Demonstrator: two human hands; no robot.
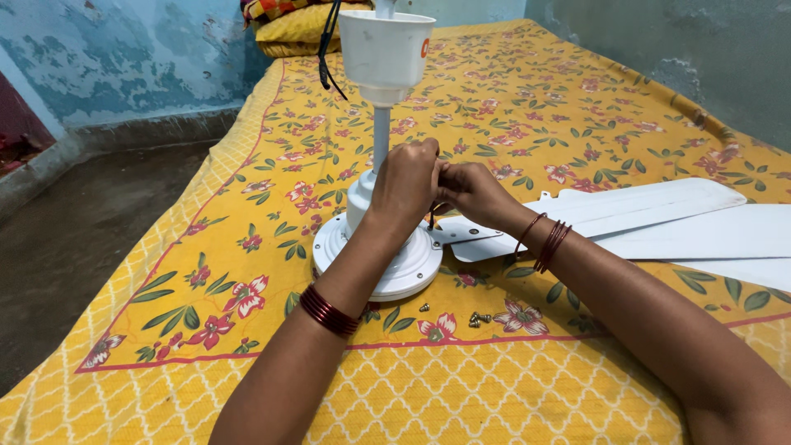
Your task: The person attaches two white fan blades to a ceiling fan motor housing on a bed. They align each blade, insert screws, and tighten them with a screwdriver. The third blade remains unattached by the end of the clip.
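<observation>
A white ceiling fan motor (381,251) stands upright on a bed covered by a yellow floral sheet (206,272), its downrod (381,136) rising to a white canopy cup (386,51) at the top — the soft bed seems to serve as a workbench, with the motor's flat base keeping the unit steady. Both hands meet just beside the downrod above the motor housing. The left hand (405,183) is curled, fingers bent inward near the rod; the right hand (471,191) pinches something small and dark between its fingertips, too small to tell what, perhaps a wire end or fastener. They are held close together, likely so one steadies while the other works a fine part. White fan blades (659,218) lie flat to the right, one touching the motor's edge. A few small screws (476,317) rest on the sheet near the base, within easy reach. A black cable (328,49) hangs beside the canopy, and pillows (297,25) sit at the bed's far end
</observation>
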